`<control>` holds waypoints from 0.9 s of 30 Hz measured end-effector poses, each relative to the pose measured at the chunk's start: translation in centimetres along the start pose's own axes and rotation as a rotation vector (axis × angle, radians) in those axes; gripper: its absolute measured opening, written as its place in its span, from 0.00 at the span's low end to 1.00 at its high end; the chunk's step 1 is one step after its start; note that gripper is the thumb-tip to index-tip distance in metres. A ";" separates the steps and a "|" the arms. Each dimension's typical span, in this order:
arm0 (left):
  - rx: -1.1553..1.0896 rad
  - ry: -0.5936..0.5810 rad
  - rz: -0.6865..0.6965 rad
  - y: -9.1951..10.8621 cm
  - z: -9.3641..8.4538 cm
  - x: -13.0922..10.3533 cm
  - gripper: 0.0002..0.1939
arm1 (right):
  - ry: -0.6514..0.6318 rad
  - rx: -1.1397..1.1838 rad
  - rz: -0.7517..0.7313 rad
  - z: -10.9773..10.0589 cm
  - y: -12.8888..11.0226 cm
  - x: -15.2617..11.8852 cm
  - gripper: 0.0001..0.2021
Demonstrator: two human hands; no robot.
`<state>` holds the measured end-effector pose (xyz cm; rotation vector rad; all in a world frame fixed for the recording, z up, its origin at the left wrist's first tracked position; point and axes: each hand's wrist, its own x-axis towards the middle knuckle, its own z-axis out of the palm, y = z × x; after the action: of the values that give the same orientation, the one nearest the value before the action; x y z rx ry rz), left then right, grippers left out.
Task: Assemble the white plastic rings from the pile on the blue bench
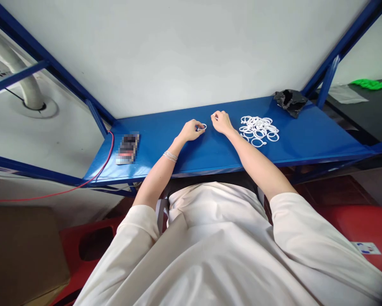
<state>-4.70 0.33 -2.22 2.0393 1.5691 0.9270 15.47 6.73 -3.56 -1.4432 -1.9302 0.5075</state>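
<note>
The left hand [191, 130] holds a white ring [204, 126] between its closed fingers, just above or on the blue counter [165, 127], likely to keep it steady in easy view. The right hand [221, 121] has its fingers curled; whether they grip a small white piece, I cannot tell. The pile of rings [258, 128] lies beside the right forearm, probably for a short reach. Both forearms slant inward from the near edge, hands apart, wrists slightly bent, backs of the hands up.
</note>
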 end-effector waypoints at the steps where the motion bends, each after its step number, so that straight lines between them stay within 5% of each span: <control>1: 0.010 -0.011 0.003 -0.1 0.0 0.0 0.05 | -0.021 -0.064 0.014 0.0 0.2 0.0 0.10; 14: -0.105 0.001 -0.041 0.0 0.3 0.1 0.03 | -0.035 -0.201 0.009 -1.0 1.3 0.1 0.10; 20: -0.158 0.087 -0.002 0.2 0.5 0.1 0.03 | -0.093 0.258 -0.200 -1.3 -0.6 -0.9 0.06; 27: -0.195 0.199 0.055 -0.5 0.8 0.5 0.04 | -0.256 0.687 -0.018 0.1 -2.1 -1.6 0.12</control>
<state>-4.39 1.05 -2.99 1.9103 1.4598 1.2846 14.23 4.59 -2.74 -0.9411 -1.6939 1.2515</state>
